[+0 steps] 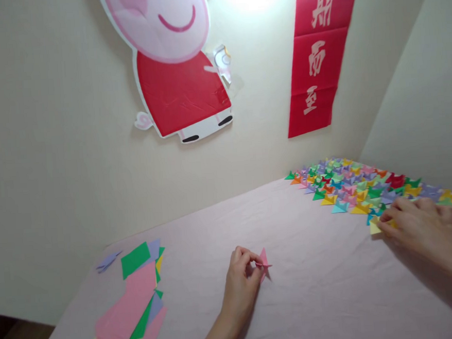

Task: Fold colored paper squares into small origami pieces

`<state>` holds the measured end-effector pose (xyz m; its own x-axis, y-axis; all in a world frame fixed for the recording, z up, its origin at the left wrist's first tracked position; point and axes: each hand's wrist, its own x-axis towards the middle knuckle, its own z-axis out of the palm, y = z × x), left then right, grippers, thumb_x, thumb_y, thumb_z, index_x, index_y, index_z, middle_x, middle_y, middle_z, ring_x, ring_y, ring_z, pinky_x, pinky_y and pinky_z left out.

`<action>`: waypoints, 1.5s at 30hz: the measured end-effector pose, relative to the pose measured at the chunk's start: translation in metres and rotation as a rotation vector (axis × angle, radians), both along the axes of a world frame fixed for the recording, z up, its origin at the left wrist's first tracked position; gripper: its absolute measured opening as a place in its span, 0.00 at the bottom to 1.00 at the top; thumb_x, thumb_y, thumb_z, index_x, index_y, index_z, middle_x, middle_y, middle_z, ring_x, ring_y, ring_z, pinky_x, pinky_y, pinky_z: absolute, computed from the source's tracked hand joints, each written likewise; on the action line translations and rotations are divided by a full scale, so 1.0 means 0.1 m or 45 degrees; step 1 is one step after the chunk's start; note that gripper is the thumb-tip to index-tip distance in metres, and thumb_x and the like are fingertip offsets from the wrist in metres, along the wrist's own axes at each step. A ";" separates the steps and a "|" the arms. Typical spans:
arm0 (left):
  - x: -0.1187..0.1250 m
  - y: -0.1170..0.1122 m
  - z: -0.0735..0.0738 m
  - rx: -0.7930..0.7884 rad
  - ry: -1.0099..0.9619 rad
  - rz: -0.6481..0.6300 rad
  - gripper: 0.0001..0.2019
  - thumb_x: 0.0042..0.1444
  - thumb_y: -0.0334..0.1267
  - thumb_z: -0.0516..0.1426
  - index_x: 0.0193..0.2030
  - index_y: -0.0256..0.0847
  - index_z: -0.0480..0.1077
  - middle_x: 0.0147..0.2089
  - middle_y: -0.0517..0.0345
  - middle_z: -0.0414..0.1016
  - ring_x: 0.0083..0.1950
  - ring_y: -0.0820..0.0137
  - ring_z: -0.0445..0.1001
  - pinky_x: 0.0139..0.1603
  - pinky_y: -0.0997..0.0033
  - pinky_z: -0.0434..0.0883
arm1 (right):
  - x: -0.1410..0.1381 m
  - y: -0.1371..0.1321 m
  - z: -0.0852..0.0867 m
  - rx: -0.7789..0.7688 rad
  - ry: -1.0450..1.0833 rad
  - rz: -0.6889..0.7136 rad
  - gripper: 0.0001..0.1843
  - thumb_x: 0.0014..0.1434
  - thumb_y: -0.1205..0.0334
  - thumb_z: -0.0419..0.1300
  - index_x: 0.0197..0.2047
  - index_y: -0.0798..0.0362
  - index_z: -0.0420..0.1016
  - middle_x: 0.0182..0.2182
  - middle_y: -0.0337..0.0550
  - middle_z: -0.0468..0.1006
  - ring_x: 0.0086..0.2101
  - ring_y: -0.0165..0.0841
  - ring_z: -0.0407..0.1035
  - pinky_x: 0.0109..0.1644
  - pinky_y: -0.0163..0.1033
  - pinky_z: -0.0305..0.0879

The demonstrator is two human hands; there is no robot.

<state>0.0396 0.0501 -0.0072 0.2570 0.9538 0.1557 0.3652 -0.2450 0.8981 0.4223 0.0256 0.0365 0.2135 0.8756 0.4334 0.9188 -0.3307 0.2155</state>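
Observation:
My left hand (241, 279) is closed in a pinch on a small pink folded paper piece (264, 264), held just above the pale pink table (304, 298). My right hand (419, 223) reaches to the right, its fingers curled down on a yellow folded paper piece (376, 225) at the near edge of a spread of several colourful folded paper pieces (359, 186). That spread covers the table's far right corner.
A loose stack of pink, green, purple and yellow paper sheets (133, 310) lies at the table's left, with a purple folded piece (107, 260) beside it. A cartoon pig cut-out (176, 64) and a red banner (318, 54) hang on the wall behind.

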 end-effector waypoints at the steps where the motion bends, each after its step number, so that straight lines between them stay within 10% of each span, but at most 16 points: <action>1: 0.01 -0.01 0.01 -0.004 0.006 -0.008 0.04 0.54 0.31 0.55 0.32 0.41 0.72 0.38 0.58 0.65 0.38 0.68 0.65 0.39 0.70 0.62 | 0.05 0.08 -0.12 -0.022 -0.071 0.017 0.16 0.60 0.62 0.55 0.23 0.50 0.79 0.31 0.51 0.72 0.37 0.47 0.61 0.38 0.46 0.48; 6: 0.05 -0.03 0.03 -0.029 -0.006 -0.026 0.05 0.54 0.30 0.55 0.32 0.41 0.72 0.37 0.58 0.66 0.39 0.67 0.66 0.40 0.69 0.61 | 0.22 0.08 -0.38 -0.030 -0.158 0.099 0.20 0.61 0.60 0.52 0.22 0.48 0.79 0.30 0.52 0.72 0.36 0.48 0.62 0.37 0.48 0.48; 15: 0.54 0.05 0.06 -0.169 -0.203 -0.118 0.07 0.49 0.25 0.56 0.29 0.40 0.73 0.34 0.60 0.67 0.34 0.70 0.63 0.36 0.72 0.60 | 0.00 0.03 -0.12 0.118 -0.041 0.179 0.14 0.60 0.53 0.54 0.38 0.50 0.80 0.34 0.54 0.73 0.36 0.50 0.63 0.35 0.48 0.52; 21: 1.00 0.07 0.09 -0.236 -0.281 -0.170 0.07 0.50 0.25 0.57 0.30 0.40 0.73 0.33 0.62 0.67 0.31 0.73 0.64 0.33 0.73 0.61 | -0.76 -0.09 -0.11 0.064 0.263 0.854 0.09 0.60 0.52 0.58 0.37 0.46 0.77 0.37 0.46 0.74 0.40 0.45 0.65 0.44 0.47 0.58; 36: 1.23 0.09 0.06 -0.325 -0.343 -0.176 0.07 0.52 0.26 0.57 0.36 0.40 0.72 0.35 0.60 0.72 0.30 0.74 0.65 0.33 0.75 0.62 | -0.99 -0.06 -0.12 0.026 0.243 0.914 0.14 0.66 0.58 0.51 0.32 0.48 0.74 0.32 0.43 0.74 0.35 0.41 0.64 0.39 0.43 0.53; 45: 0.61 0.03 0.03 -0.412 -0.324 -0.095 0.10 0.54 0.26 0.54 0.42 0.39 0.69 0.37 0.59 0.70 0.32 0.74 0.64 0.34 0.74 0.61 | -0.07 0.37 -0.06 0.066 -0.056 0.325 0.18 0.58 0.55 0.54 0.20 0.49 0.76 0.29 0.51 0.75 0.33 0.43 0.59 0.33 0.42 0.42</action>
